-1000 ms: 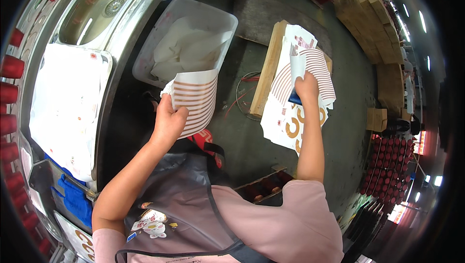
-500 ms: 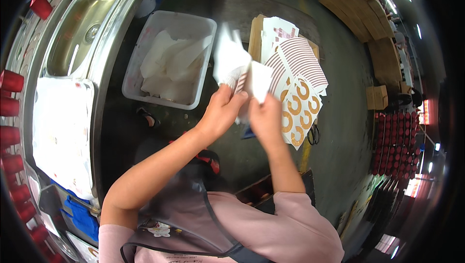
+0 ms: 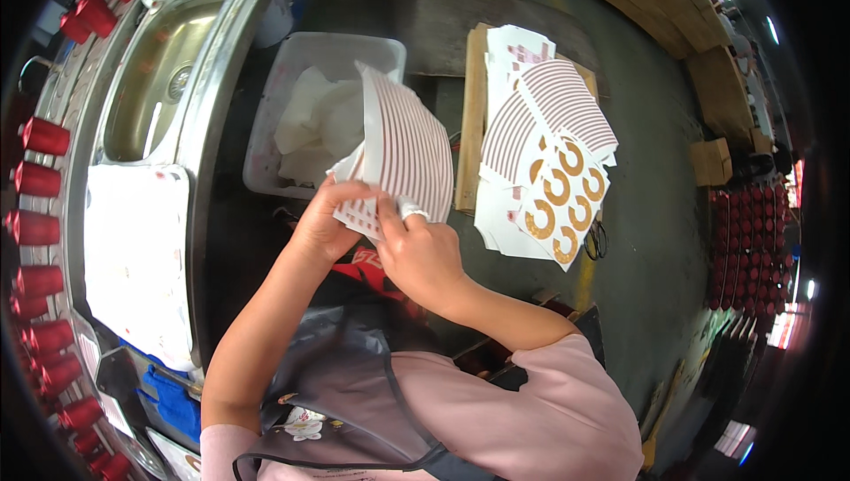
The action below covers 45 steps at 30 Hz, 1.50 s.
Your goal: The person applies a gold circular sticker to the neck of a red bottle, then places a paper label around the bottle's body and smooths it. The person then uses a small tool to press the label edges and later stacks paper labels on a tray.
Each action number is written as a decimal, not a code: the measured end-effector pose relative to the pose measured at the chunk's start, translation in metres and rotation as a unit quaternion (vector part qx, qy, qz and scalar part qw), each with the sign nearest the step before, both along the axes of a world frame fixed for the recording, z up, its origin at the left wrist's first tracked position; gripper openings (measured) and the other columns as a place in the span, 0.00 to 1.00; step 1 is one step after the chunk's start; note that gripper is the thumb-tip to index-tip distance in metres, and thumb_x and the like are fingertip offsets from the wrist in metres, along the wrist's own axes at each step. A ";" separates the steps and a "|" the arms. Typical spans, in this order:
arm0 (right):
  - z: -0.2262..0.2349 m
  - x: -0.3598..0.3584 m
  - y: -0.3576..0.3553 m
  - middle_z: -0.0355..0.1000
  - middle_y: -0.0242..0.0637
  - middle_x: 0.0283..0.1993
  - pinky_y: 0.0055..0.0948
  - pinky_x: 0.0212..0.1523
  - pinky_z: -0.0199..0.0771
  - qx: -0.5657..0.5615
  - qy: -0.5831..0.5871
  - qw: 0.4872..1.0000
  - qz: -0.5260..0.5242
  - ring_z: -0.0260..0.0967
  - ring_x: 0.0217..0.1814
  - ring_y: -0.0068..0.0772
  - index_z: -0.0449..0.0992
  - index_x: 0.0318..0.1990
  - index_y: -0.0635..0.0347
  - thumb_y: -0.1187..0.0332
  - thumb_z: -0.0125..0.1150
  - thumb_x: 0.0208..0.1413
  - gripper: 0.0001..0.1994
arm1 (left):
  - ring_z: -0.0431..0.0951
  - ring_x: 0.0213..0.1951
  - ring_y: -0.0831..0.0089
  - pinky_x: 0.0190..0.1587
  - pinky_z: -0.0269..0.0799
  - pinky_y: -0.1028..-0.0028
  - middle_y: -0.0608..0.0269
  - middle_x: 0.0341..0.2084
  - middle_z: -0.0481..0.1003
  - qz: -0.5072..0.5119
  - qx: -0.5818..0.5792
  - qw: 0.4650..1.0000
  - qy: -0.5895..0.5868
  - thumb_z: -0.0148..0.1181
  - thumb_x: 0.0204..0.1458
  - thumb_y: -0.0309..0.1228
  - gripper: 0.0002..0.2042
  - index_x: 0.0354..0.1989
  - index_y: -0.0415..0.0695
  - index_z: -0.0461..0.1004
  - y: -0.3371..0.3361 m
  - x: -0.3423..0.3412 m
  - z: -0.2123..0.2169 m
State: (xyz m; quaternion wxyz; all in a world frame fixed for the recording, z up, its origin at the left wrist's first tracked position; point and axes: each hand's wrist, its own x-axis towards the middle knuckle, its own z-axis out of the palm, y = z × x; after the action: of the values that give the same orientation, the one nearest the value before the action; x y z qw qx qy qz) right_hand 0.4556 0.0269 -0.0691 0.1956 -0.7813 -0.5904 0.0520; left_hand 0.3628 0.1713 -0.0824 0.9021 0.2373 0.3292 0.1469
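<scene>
Curved striped card sheets in both hands

1. Only one view: a fisheye camera on the person's head, looking steeply down over the chest and forearms.
2. It sits close to the hands, which fill the centre.
3. The sink bends along the left rim, the floor along the right.
4. No second view shares the scene.
</scene>
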 end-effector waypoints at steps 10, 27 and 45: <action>0.012 -0.026 -0.017 0.76 0.49 0.29 0.42 0.27 0.79 -0.085 0.081 0.989 0.086 0.76 0.24 0.50 0.74 0.59 0.60 0.56 0.67 0.52 0.28 | 0.80 0.49 0.53 0.52 0.79 0.56 0.49 0.50 0.74 0.020 -0.026 0.999 0.023 0.50 0.40 0.10 0.34 0.63 0.38 0.62 -0.003 -0.053 -0.021; -0.025 0.031 -0.006 0.74 0.30 0.30 0.15 0.13 0.60 0.052 0.722 0.689 -0.025 0.63 0.16 0.13 0.76 0.44 0.64 0.60 0.66 0.59 0.16 | 0.78 0.52 0.65 0.57 0.73 0.65 0.56 0.50 0.78 -0.054 0.173 0.976 0.123 0.63 0.40 0.13 0.34 0.62 0.40 0.68 -0.001 -0.129 0.010; -0.003 0.015 0.019 0.79 0.36 0.42 0.27 0.48 0.75 -0.102 0.629 0.754 0.160 0.76 0.44 0.24 0.77 0.51 0.67 0.70 0.71 0.50 0.20 | 0.71 0.59 0.66 0.63 0.65 0.66 0.50 0.57 0.71 0.124 0.357 0.918 0.120 0.69 0.54 0.36 0.39 0.68 0.34 0.53 0.011 -0.122 0.036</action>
State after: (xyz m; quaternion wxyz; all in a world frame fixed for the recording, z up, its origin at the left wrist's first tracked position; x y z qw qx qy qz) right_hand 0.4710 0.0460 -0.0722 0.4311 -0.4817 -0.4412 0.6224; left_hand 0.2403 0.1820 -0.0463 0.6854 0.5169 0.3873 0.3362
